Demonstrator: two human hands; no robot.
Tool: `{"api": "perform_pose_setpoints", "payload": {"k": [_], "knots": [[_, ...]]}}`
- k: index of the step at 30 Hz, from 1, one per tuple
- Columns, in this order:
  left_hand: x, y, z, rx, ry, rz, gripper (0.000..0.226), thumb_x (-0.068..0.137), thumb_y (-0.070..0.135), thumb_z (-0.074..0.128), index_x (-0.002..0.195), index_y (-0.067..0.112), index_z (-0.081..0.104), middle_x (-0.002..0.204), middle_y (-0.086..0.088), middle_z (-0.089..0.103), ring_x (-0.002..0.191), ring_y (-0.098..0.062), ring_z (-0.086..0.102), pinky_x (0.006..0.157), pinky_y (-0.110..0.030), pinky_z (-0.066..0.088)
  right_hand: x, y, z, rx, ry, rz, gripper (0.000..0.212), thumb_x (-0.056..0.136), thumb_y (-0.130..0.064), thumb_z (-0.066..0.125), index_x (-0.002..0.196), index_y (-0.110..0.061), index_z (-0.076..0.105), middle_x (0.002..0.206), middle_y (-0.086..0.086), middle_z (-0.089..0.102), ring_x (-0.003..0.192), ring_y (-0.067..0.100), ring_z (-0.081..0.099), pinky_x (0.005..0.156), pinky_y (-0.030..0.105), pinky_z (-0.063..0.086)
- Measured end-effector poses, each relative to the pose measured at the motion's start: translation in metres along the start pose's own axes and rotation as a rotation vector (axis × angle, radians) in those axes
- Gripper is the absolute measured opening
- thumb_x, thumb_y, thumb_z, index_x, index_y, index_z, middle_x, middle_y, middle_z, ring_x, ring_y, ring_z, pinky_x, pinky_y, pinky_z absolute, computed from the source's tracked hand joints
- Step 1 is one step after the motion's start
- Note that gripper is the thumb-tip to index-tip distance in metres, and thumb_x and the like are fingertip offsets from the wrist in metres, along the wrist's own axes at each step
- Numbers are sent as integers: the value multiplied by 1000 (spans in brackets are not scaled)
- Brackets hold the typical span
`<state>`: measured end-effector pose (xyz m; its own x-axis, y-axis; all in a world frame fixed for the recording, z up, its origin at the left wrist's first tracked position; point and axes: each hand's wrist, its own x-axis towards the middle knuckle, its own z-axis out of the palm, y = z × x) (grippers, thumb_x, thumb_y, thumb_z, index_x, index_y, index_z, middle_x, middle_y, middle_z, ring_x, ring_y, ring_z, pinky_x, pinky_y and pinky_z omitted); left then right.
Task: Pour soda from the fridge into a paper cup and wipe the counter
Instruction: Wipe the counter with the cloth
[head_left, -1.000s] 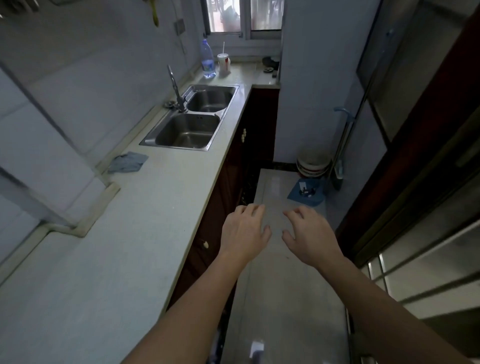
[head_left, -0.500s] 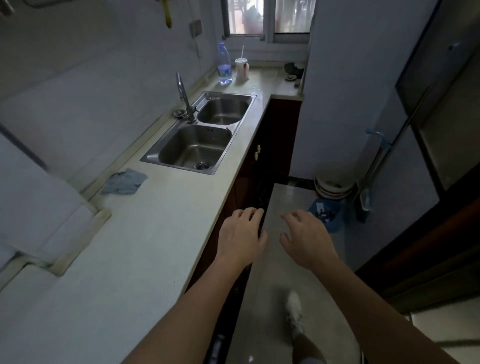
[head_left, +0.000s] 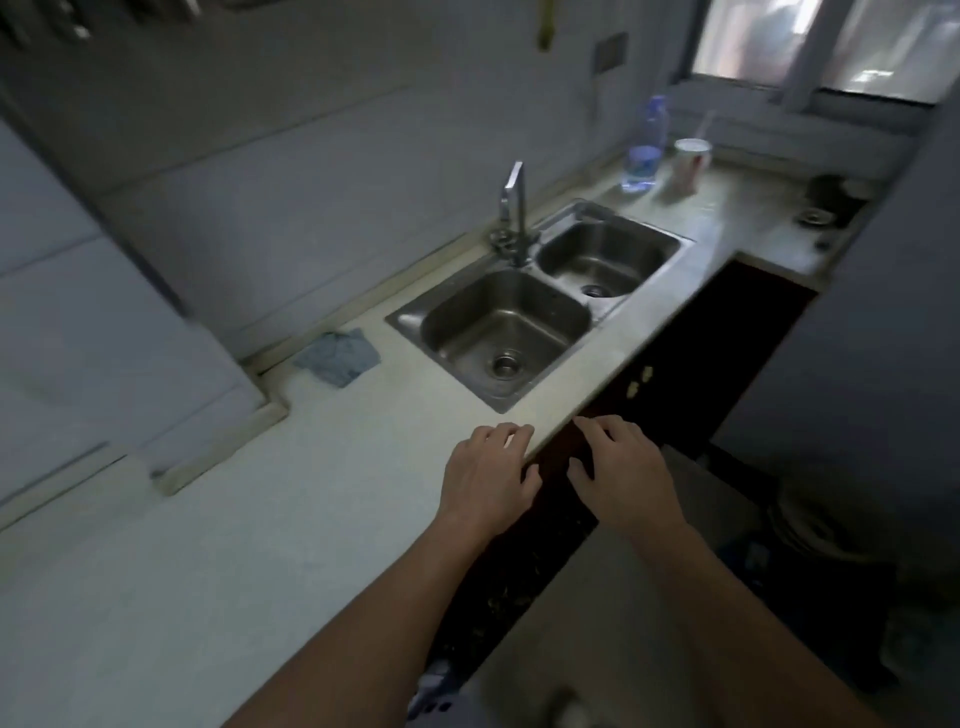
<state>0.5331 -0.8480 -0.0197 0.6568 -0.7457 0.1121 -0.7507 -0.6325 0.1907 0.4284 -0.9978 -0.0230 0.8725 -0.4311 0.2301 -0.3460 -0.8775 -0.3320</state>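
A pale counter (head_left: 260, 519) runs along the left wall. A blue-grey cloth (head_left: 337, 354) lies crumpled on it against the wall, left of the sink. A paper cup (head_left: 690, 163) with a straw stands far back by the window, beside a clear plastic bottle (head_left: 644, 148). My left hand (head_left: 488, 475) hovers over the counter's front edge, fingers loosely bent, holding nothing. My right hand (head_left: 621, 470) hangs just right of it, over the dark cabinet front, also holding nothing. No fridge is in view.
A steel double sink (head_left: 535, 312) with a tap (head_left: 514, 208) sits in the counter ahead. Dark cabinet doors (head_left: 675, 353) stand below it. A sink strainer (head_left: 813, 215) lies at the far counter end. Stacked bowls (head_left: 810, 525) and a blue bin sit on the floor at right.
The view has swung left and moved toward the sink. Both hands kept their loose pose, and the left one now lies over the counter edge instead of the floor.
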Motion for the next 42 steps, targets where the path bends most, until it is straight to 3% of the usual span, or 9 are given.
{"api": "perform_pose_setpoints", "payload": {"k": [14,24,31,36,39,42], "knots": [[-93,-131,-13,-6,45,-616,50,94,40,49,140,21,50,139,2,56,123,-23,52,94,-38,46,73,-139,96,149,-232,-516,48,80,-23,72,125,-11,61,115,11,65,100,32,62,85,44,52],[-170,-204,-6,-71,-9,-826,50,100,41,40,148,26,38,149,7,44,131,-17,43,99,-31,40,75,-202,133,166,-287,-555,47,83,-24,71,127,-12,61,119,10,64,107,30,61,88,43,52],[-204,-247,26,-142,-198,-911,50,93,33,45,142,26,45,148,5,43,125,-21,48,95,-36,44,90,-214,164,155,-317,-507,48,82,-21,72,127,-11,60,119,12,65,104,31,62,85,45,54],[-199,-277,39,-139,-171,-919,45,84,31,48,128,26,55,149,-1,44,126,-27,48,92,-41,46,105,-211,190,125,-376,-498,48,84,-23,72,129,-12,59,122,11,64,108,30,61,89,42,53],[-186,-295,45,-125,-165,-941,52,83,33,47,134,24,53,152,-7,42,133,-29,43,99,-44,44,123,-213,213,122,-421,-502,49,84,-23,72,130,-11,59,123,11,63,109,30,61,91,42,52],[-169,-307,50,-163,-199,-1015,64,89,35,51,150,21,37,162,-6,26,147,-27,26,112,-46,33,145,-217,237,124,-473,-507,48,84,-24,72,129,-11,60,124,12,63,109,31,60,92,41,51]]}}
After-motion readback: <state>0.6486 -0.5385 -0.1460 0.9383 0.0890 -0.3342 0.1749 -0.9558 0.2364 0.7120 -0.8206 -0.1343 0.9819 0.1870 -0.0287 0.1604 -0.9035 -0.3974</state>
